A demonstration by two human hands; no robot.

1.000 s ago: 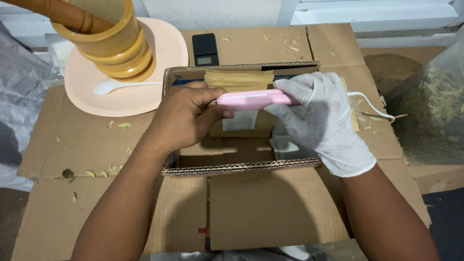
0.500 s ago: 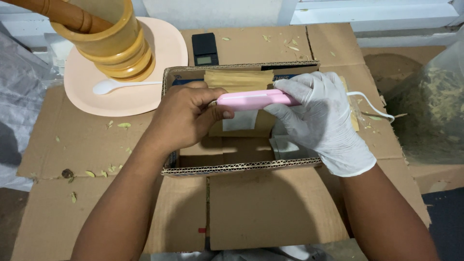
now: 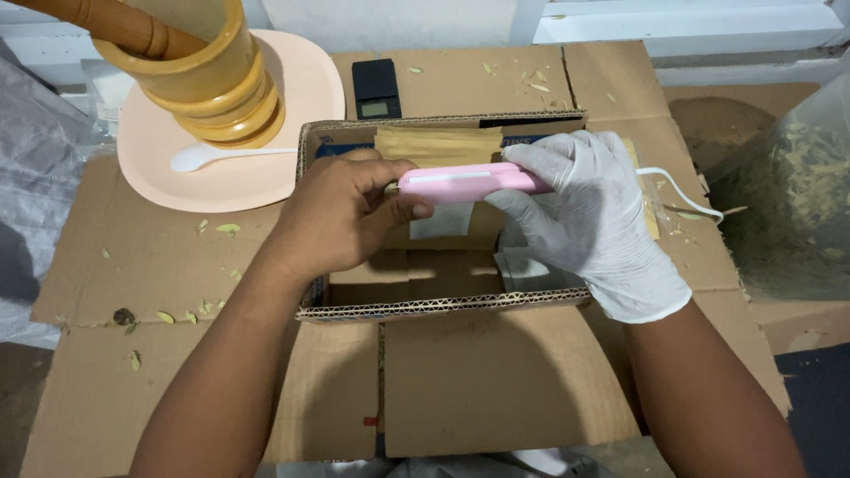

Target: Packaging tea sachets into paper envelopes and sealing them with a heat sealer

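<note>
Grip is shared: the pink handheld sealer is clamped between the bare left hand and the gloved right hand above the open cardboard box. Its white cord could snag, or the flat packet beneath could slip.

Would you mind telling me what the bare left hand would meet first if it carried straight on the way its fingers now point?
The left hand points rightward along the pink handheld device it already grips; continuing, it would probably meet the gloved right hand holding the other end, though depth is unclear.
</note>
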